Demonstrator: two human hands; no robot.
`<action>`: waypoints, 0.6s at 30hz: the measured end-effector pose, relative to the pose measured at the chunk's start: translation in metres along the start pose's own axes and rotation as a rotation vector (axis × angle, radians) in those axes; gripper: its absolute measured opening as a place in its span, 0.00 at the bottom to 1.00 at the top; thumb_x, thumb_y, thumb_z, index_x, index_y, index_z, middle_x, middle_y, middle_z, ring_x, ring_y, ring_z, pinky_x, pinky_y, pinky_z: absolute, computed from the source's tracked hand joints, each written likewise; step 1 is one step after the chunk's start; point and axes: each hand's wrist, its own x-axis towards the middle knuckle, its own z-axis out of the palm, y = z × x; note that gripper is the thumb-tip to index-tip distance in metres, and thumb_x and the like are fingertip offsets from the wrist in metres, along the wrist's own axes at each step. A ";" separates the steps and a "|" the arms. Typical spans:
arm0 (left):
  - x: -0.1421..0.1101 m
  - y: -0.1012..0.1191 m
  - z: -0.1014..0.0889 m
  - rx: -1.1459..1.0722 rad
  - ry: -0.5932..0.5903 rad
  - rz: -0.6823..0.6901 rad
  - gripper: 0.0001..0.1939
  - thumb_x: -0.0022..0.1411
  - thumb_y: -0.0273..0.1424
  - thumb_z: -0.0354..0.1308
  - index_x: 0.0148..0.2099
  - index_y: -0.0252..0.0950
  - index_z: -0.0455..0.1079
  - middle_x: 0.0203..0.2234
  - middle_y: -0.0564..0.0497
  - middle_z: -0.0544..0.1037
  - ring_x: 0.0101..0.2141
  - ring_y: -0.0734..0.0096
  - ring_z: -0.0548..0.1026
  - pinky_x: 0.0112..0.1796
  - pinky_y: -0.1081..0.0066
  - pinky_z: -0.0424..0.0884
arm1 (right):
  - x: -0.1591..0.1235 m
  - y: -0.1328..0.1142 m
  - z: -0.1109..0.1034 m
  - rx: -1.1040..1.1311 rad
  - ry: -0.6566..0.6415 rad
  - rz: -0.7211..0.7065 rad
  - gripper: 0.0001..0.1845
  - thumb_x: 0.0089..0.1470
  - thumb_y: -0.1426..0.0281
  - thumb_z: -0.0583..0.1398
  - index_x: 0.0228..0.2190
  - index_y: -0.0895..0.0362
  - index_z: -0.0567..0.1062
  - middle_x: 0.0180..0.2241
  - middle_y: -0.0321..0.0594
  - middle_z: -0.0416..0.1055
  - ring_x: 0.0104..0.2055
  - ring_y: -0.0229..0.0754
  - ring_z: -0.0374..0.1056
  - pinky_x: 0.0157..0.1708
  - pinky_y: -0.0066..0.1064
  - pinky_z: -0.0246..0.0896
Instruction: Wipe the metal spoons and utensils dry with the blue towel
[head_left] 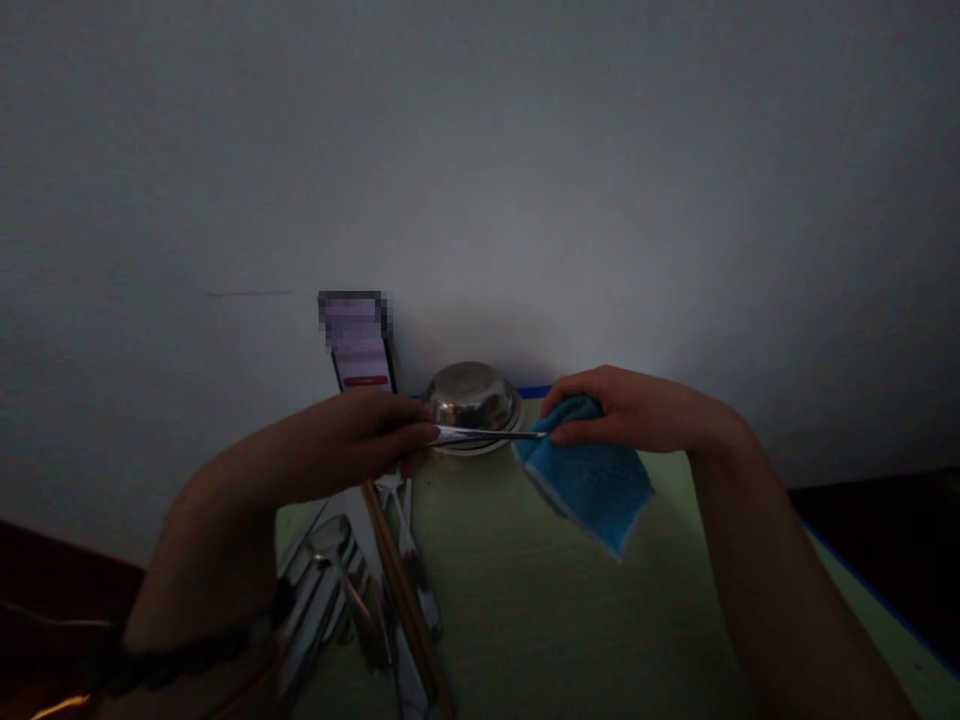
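Observation:
My left hand (pixel 382 430) pinches one end of a slim, shiny metal utensil (pixel 487 435), held level above the table. Whether it is a knife or the handle of other cutlery, I cannot tell. At its other end, my right hand (pixel 600 405) is closed on a blue cloth (pixel 592 490), which meets the utensil's tip and hangs below the fingers. Just behind the utensil, an upturned metal bowl (pixel 472 395) sits on a pale-rimmed dish (pixel 469 450).
Below my left hand lie a spoon (pixel 337 545), a fork (pixel 405 530), wooden chopsticks (pixel 409 600) and several other metal utensils on the greenish table (pixel 540 620). A phone (pixel 364 345) leans against the wall (pixel 480 180) at the back.

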 end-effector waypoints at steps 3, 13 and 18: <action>0.002 0.004 -0.001 0.024 0.062 -0.019 0.17 0.60 0.40 0.46 0.30 0.33 0.68 0.18 0.54 0.70 0.20 0.77 0.67 0.21 0.79 0.61 | 0.002 -0.003 0.001 -0.019 0.000 -0.001 0.16 0.48 0.62 0.58 0.39 0.55 0.72 0.39 0.39 0.71 0.39 0.40 0.66 0.36 0.28 0.56; 0.005 0.018 0.001 0.098 0.103 0.009 0.18 0.61 0.40 0.45 0.29 0.34 0.68 0.19 0.54 0.72 0.21 0.76 0.69 0.22 0.78 0.60 | 0.005 -0.008 0.003 -0.027 -0.020 -0.008 0.17 0.49 0.61 0.57 0.40 0.55 0.71 0.38 0.40 0.71 0.39 0.41 0.66 0.35 0.28 0.56; 0.014 0.032 0.004 0.069 0.052 0.040 0.17 0.61 0.38 0.45 0.29 0.34 0.68 0.19 0.55 0.71 0.21 0.77 0.69 0.22 0.78 0.59 | 0.008 -0.013 0.006 -0.020 -0.057 -0.032 0.18 0.48 0.61 0.58 0.41 0.55 0.71 0.39 0.40 0.71 0.40 0.42 0.65 0.37 0.29 0.56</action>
